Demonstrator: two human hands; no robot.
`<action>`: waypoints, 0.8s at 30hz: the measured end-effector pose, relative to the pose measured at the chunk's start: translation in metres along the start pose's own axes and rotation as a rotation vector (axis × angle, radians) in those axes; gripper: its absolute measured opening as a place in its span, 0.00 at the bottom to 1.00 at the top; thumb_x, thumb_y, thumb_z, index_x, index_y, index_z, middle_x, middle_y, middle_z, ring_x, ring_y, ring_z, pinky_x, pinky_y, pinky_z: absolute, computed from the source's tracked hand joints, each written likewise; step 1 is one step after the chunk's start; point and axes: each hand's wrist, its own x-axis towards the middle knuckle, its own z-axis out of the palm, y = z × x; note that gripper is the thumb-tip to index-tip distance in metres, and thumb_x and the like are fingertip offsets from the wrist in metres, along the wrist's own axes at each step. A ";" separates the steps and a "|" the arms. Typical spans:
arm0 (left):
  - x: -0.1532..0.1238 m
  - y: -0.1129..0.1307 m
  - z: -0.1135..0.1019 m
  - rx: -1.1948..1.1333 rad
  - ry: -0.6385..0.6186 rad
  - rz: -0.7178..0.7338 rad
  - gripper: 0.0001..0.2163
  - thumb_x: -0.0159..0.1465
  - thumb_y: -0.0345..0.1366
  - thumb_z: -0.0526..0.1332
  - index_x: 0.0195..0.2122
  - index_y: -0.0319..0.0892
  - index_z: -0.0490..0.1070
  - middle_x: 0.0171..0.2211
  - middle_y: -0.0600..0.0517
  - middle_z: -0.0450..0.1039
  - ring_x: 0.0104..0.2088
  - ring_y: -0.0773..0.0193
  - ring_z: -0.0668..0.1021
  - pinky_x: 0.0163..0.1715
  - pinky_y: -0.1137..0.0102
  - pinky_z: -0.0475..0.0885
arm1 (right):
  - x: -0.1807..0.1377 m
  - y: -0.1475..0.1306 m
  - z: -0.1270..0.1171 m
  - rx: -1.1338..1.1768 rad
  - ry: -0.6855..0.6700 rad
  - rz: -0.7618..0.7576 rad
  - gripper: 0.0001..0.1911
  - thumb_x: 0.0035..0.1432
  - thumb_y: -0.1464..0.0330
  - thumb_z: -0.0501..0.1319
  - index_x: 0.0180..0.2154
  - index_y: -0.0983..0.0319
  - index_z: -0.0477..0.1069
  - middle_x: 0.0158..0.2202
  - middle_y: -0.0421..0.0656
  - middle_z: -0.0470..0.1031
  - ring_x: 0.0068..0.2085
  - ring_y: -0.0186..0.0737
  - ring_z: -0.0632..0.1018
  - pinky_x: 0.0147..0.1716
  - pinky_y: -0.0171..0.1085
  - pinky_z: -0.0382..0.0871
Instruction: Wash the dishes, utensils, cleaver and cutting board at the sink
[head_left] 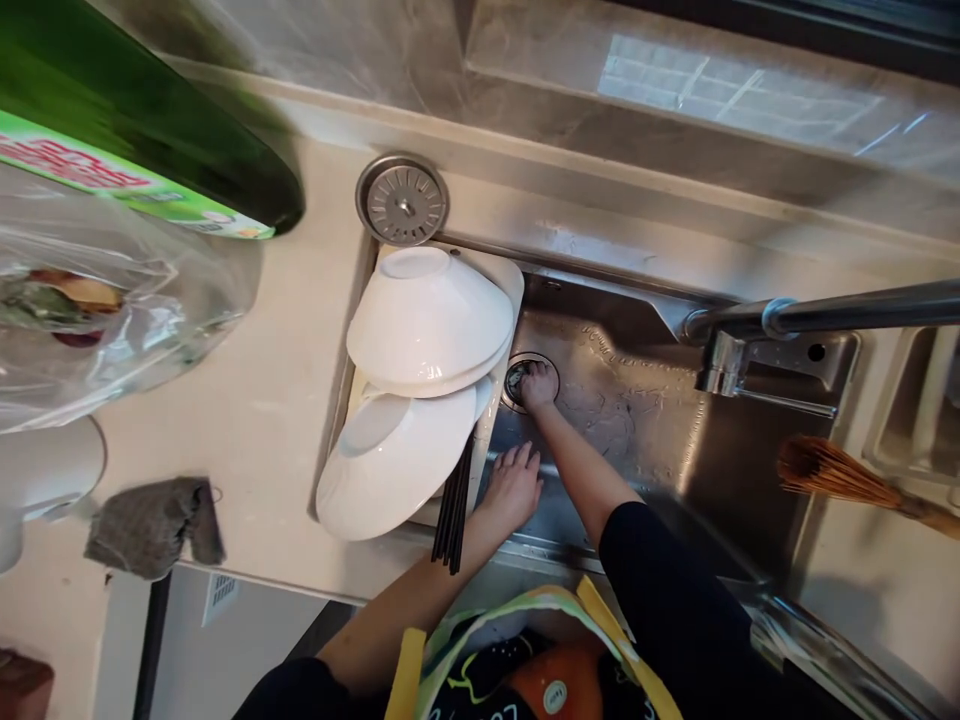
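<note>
My right hand (538, 388) reaches down into the stainless steel sink (600, 420). Its fingers are bent and closed at the drain opening (516, 382), where something dark shows; what they hold, if anything, is hidden. At the sink's front left side, my left hand (514, 488) lies with its fingers apart and nothing in it. Close by, black chopsticks (453, 510) stick out beside a white dish (394, 465). Above that dish, upside-down white bowls (431, 320) rest on a board (506, 275) across the sink's left end.
A metal drain strainer (405, 200) lies on the counter behind the bowls. To the right are the faucet (724, 365) and a bamboo brush (836, 470). On the left stand a green bottle (150, 120), a clear plastic bag (172, 300) and a grey cloth (154, 525).
</note>
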 end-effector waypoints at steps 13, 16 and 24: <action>-0.002 -0.007 0.001 -0.048 -0.009 -0.007 0.22 0.64 0.35 0.53 0.59 0.36 0.65 0.62 0.39 0.61 0.59 0.46 0.67 0.57 0.54 0.63 | 0.002 -0.004 -0.001 0.010 -0.014 0.014 0.18 0.62 0.72 0.49 0.39 0.70 0.78 0.42 0.59 0.76 0.49 0.52 0.69 0.48 0.47 0.53; -0.005 -0.005 0.001 -0.071 -0.018 -0.004 0.22 0.64 0.35 0.53 0.58 0.36 0.65 0.62 0.39 0.61 0.58 0.45 0.67 0.57 0.52 0.64 | 0.003 -0.005 -0.001 0.016 -0.047 0.004 0.16 0.60 0.74 0.51 0.34 0.68 0.78 0.35 0.57 0.78 0.47 0.52 0.71 0.49 0.47 0.52; 0.051 0.002 0.007 -0.611 0.426 -0.360 0.24 0.62 0.30 0.50 0.62 0.39 0.57 0.62 0.42 0.61 0.62 0.57 0.65 0.60 0.59 0.62 | -0.003 -0.006 -0.006 0.055 -0.051 0.009 0.15 0.61 0.74 0.51 0.39 0.69 0.77 0.36 0.57 0.78 0.46 0.51 0.73 0.53 0.49 0.50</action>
